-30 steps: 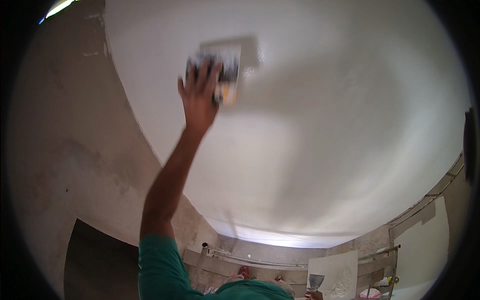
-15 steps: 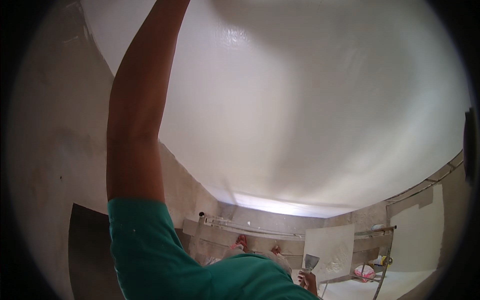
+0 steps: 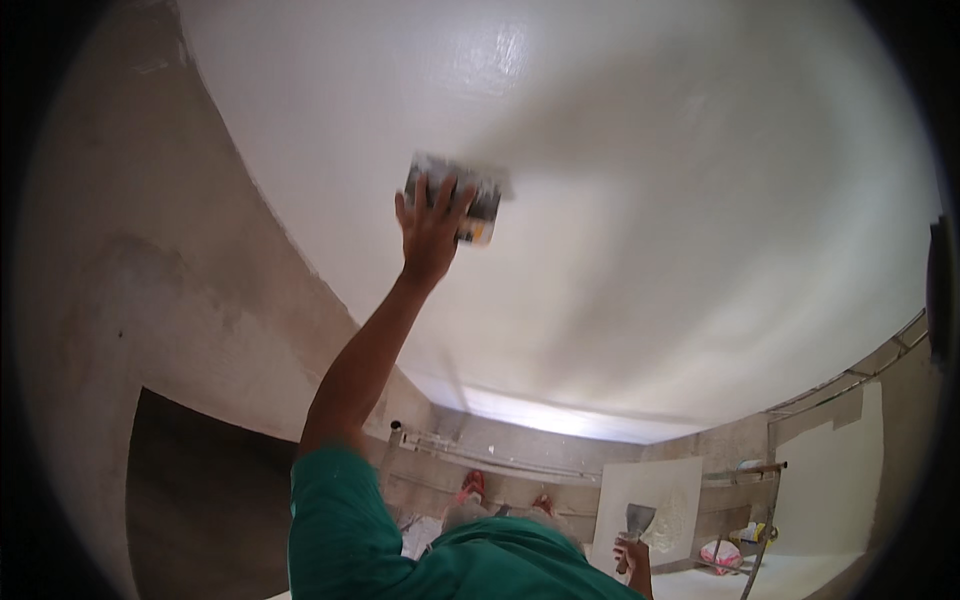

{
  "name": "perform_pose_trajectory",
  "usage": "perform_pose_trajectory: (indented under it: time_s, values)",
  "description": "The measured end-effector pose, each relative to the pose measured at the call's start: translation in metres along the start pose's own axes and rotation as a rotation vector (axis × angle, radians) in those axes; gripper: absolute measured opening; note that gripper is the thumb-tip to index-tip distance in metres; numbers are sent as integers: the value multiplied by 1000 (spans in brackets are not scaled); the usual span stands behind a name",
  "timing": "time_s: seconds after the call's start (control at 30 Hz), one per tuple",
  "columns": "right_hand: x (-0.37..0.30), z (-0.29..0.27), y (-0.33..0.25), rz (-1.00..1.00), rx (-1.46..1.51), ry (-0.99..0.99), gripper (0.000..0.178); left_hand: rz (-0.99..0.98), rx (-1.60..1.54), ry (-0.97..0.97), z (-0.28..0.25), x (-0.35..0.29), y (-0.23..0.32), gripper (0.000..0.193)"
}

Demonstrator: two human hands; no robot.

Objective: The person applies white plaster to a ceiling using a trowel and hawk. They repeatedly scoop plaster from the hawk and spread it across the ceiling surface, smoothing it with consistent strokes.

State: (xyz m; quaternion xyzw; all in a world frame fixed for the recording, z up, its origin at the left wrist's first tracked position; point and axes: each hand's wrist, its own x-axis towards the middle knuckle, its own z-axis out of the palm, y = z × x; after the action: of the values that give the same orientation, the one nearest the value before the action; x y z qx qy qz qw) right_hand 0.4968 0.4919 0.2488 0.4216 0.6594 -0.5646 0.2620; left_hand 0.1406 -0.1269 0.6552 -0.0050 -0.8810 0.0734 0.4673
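My left hand (image 3: 432, 225) is raised high, its fingers spread over a wide, flat putty spreader (image 3: 484, 205) that is smeared with white. The spreader lies against the smooth white wall (image 3: 620, 230). Low down, my right hand (image 3: 632, 555) is closed round the handle of a putty knife (image 3: 640, 517), its grey blade pointing up. Behind that blade stands a pale board (image 3: 625, 483) with a rough patch of white paste (image 3: 672, 530) on it.
Bare grey wall (image 3: 200, 250) meets the white surface on the left, above a dark opening (image 3: 210, 500). My feet (image 3: 473, 484) stand on scaffold planks beside metal rails (image 3: 500, 460). At lower right are a scaffold frame (image 3: 768, 540) and a pink-and-white bag (image 3: 720, 553).
My left arm has come down from above the picture's top edge, bringing the hand and putty spreader into view. The putty knife in my right hand has shifted slightly right.
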Motion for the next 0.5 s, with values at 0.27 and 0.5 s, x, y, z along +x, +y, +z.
perform_pose_trajectory:
  time_s: [0.27,0.5]
  values:
    - [0,-67,70,-8,36,-113,35,59,-42,343,-129,159,30,72]
    - [16,-58,82,-5,91,-170,37,41,64,516,-221,351,39,51]
